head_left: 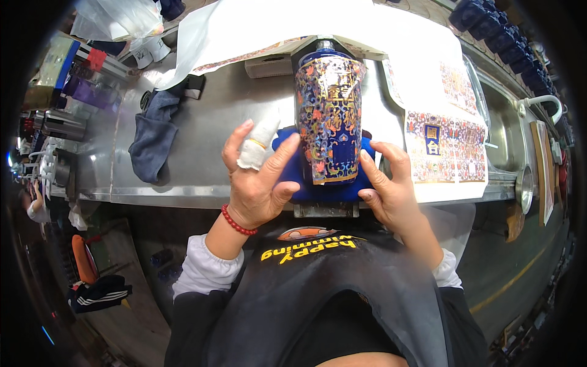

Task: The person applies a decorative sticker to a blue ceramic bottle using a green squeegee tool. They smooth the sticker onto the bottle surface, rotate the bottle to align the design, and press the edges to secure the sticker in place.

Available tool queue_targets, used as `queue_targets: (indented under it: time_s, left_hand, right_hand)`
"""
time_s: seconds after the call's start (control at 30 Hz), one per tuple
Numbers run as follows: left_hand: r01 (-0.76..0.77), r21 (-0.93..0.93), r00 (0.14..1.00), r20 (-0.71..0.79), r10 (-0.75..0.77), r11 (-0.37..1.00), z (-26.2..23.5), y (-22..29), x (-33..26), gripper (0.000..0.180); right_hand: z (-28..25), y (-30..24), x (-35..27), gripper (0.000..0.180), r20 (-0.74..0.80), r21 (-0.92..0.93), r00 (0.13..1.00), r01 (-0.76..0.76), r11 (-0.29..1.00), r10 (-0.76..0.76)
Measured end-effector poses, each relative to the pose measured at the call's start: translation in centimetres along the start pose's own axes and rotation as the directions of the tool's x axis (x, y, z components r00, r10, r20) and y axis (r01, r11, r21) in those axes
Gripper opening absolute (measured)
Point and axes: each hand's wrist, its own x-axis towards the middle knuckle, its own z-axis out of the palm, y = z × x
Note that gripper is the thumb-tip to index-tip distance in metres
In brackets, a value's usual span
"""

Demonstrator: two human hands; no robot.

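A dark blue bottle (330,116) lies with its silver-grey neck pointing away from me, on a bright blue pad (290,168). A floral decal sheet (310,122) with gold characters covers its upper face. My left hand (257,174) is on the left, fingers spread, its index fingertip at the bottle's left edge. One of its fingers is wrapped in white material (260,142), and a red bead bracelet (238,221) circles the wrist. On the right, my right hand (391,186) has its fingers apart, with the fingertips close to the bottle's lower right side; contact there is unclear.
Printed decal sheets (446,147) spread over the metal table's right side, beside a sink (498,122). Large white paper (244,27) hangs across the far side. A dark cloth (153,137) lies at left. Several blue bottles (504,40) stand at the far right.
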Motion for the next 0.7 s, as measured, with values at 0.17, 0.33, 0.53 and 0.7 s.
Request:
queue_targets:
  time_s: [0.17,0.33,0.53,0.7]
  left_hand:
    - [-0.011,-0.055,1.000,0.005,0.011,0.998,0.8,0.9,-0.4,0.071]
    - [0.028,-0.066,0.999,-0.035,-0.031,0.997,0.3,1.2,-1.4,0.072]
    - [0.150,-0.201,0.982,-0.080,-0.169,0.968,1.3,4.0,-0.8,0.048]
    - [0.161,-0.221,0.980,-0.078,-0.182,0.962,1.3,4.4,0.8,0.028]
  right_hand:
    - [0.1,-0.3,0.1,0.058,-0.013,0.036,1.000,0.002,0.999,-0.002]
    - [0.4,-0.3,0.1,0.058,-0.017,0.025,1.000,-0.018,1.000,0.018]
    - [0.7,-0.3,0.1,0.061,-0.018,0.027,1.000,0.001,1.000,0.000]
    - [0.6,-0.4,0.2,0.062,-0.024,0.028,1.000,0.007,1.000,-0.006]
